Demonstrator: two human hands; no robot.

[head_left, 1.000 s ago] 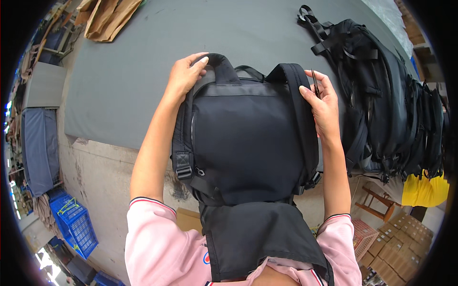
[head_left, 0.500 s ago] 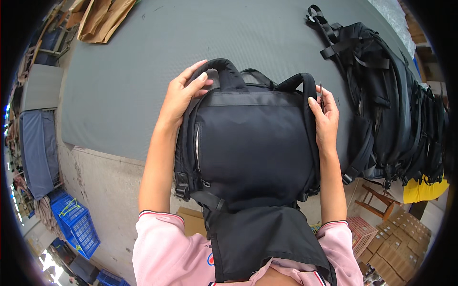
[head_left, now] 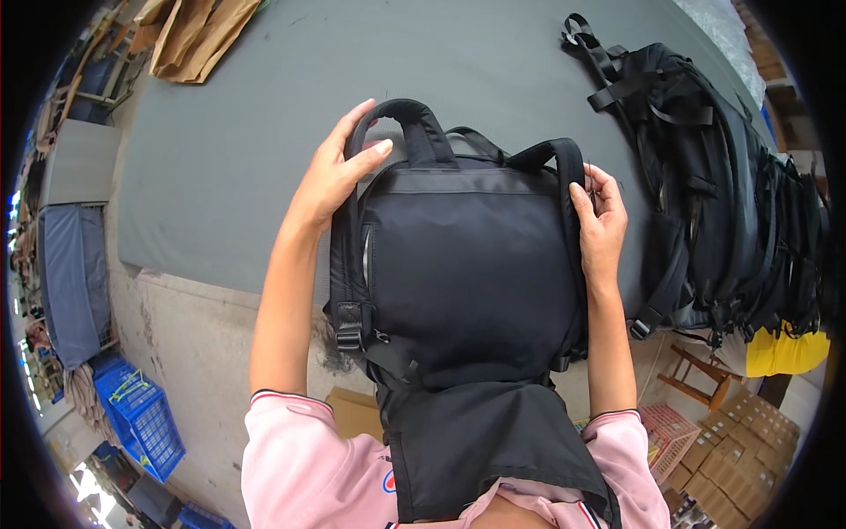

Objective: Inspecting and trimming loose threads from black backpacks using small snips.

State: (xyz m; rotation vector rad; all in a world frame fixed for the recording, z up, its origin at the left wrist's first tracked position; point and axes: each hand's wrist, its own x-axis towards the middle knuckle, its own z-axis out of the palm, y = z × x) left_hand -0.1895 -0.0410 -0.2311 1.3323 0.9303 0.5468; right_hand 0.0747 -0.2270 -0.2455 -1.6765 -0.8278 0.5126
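Note:
A black backpack stands in front of me at the table's near edge, its strap side facing me. My left hand curves round the top of the left shoulder strap, fingers behind it and thumb raised along its inner side. On the other side, my right hand pinches the right shoulder strap, thumb in front and fingers bent. Something thin and dark shows by those fingers, too small to make out. A grab handle loops up between the straps. A buckle hangs at the left strap's lower end.
The grey table spreads beyond the backpack. More black backpacks stand in a row along its right side. Brown paper lies at the far left. On the floor are a blue crate, a wooden stool and stacked cartons.
My left hand's thumb has lifted away from its fingers, and the left strap has shifted slightly right. The right hand stays at its strap, its fingers slightly more bent.

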